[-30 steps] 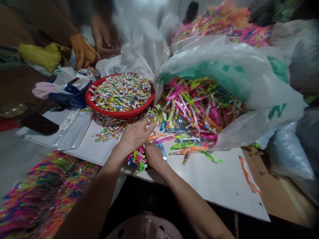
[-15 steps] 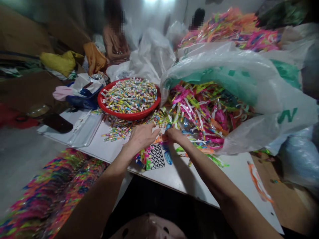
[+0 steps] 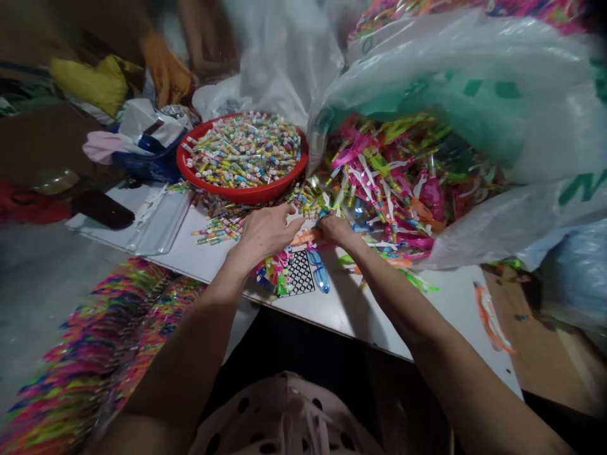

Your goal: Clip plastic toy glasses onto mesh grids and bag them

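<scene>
Plastic toys [image 3: 365, 183] by your hands are light and thin, so pinch an end; left hand [image 3: 265, 237] open (right hand [image 3: 336, 230] curled, can't tell more).

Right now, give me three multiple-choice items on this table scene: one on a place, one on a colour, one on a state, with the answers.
1. Where does the black lattice piece lie?
A) On the white table top, nearer the person than the left hand and right hand
B) On the floor
C) Inside a cardboard box

2. What colour is the round basin of small striped tubes?
A) Blue
B) Red
C) Yellow

3. What state is the white plastic bag in?
A) Knotted shut
B) Flat and empty
C) Open, with colourful plastic pieces spilling out

1 A: it rests on the white surface below the hands.
2 B: its rim shows red.
3 C: its mouth gapes over the pile.
</scene>
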Demonstrator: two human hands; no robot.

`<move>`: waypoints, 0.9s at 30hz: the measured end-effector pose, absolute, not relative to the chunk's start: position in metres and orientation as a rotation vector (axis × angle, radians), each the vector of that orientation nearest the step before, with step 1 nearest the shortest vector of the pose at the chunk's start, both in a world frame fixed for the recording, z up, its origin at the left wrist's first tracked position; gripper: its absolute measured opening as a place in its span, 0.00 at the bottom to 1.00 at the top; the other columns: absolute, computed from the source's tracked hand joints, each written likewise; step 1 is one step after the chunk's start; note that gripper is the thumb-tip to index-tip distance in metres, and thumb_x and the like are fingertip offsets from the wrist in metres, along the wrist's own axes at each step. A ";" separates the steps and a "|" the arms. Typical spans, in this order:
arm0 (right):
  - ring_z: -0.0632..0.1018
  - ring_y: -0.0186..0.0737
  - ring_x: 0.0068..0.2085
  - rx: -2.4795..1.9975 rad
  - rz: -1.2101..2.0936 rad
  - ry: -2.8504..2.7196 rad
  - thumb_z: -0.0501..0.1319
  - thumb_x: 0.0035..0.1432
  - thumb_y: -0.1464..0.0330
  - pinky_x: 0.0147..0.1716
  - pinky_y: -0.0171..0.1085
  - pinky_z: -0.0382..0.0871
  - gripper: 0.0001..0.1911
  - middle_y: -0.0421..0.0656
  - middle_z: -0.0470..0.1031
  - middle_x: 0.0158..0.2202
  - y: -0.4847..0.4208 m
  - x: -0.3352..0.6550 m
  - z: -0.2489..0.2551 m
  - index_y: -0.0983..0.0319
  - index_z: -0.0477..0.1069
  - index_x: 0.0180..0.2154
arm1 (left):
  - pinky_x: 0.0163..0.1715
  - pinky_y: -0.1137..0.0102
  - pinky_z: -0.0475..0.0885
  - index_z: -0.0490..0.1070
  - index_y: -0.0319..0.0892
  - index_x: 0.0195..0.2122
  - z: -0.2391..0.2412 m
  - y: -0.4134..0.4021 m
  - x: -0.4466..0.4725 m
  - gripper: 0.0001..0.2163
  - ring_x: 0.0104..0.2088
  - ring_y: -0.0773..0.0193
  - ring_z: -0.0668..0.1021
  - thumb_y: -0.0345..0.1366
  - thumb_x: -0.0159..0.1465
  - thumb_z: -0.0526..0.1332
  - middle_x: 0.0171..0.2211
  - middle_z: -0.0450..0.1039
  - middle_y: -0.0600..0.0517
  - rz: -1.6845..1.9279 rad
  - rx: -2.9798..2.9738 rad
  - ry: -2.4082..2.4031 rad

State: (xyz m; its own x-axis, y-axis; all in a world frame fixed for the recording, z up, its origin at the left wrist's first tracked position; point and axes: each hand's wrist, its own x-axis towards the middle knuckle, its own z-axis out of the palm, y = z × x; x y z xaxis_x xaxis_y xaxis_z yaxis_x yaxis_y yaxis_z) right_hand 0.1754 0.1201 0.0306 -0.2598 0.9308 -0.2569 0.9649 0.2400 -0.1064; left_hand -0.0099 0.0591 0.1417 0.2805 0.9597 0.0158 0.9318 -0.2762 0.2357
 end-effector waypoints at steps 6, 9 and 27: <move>0.75 0.41 0.38 2.199 -0.537 2.636 0.51 0.63 0.61 0.37 0.34 0.66 0.17 0.51 0.75 0.39 0.078 0.174 0.051 0.68 0.68 0.45 | 0.44 0.59 0.69 0.72 0.45 0.49 0.139 0.059 -0.011 0.20 0.41 0.50 0.78 0.48 0.64 0.49 0.37 0.79 0.46 0.250 2.330 1.777; 0.74 0.37 0.33 2.362 -1.070 2.711 0.55 0.59 0.59 0.34 0.34 0.67 0.17 0.44 0.75 0.35 0.037 0.155 0.038 0.64 0.67 0.44 | 0.44 0.60 0.69 0.72 0.44 0.49 0.140 0.061 -0.010 0.21 0.42 0.51 0.78 0.48 0.64 0.49 0.39 0.78 0.46 0.253 2.335 1.756; 0.78 0.48 0.41 1.962 -0.614 2.391 0.48 0.59 0.77 0.36 0.39 0.69 0.15 0.54 0.76 0.39 0.016 0.088 0.024 0.68 0.66 0.46 | 0.44 0.64 0.68 0.72 0.45 0.49 0.147 0.064 -0.012 0.26 0.43 0.53 0.78 0.56 0.63 0.47 0.40 0.78 0.49 0.261 2.256 1.714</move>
State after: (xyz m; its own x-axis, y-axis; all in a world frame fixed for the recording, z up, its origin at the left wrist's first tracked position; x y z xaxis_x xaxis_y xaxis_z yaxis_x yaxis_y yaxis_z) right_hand 0.0880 0.0162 0.0244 -0.2253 0.9459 -0.2335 0.9414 0.1496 -0.3023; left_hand -0.0116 0.0635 0.1469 0.2736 0.9613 -0.0337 0.9076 -0.2464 0.3400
